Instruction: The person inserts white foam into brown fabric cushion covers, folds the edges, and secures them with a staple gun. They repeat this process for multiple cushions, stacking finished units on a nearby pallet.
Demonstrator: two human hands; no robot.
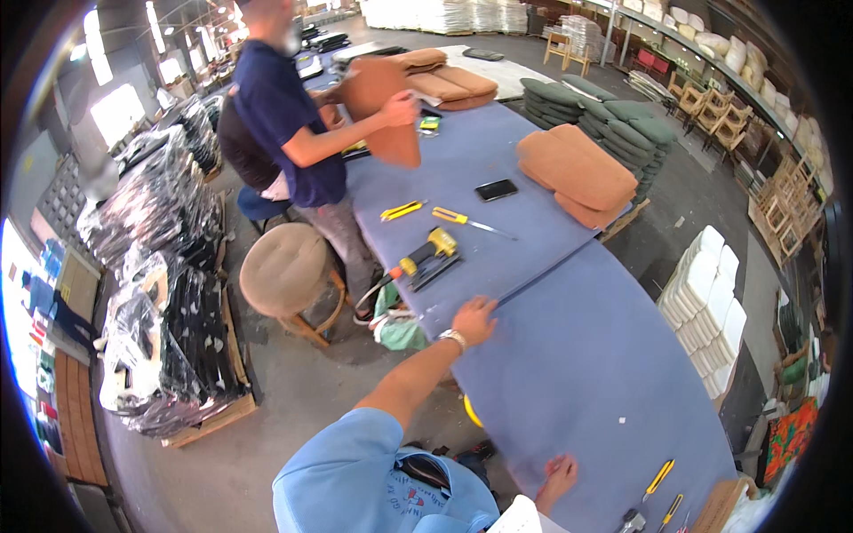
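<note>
left fingers (485,305) touch blue table (586,355) above grey workshop floor (204,471).

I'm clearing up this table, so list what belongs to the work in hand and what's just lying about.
Probably part of the work:
- blue table, under the left hand
- yellow-and-black staple gun, the tool nearest that hand
- orange-brown pad, held by a co-worker

Apparently just lying about:
- black phone
- small white scrap

Something white (524,517) is hiding the right forearm (546,500); the bottom edge is cropping a grey tool (633,521); an orange panel (382,108) is blurring.
</note>
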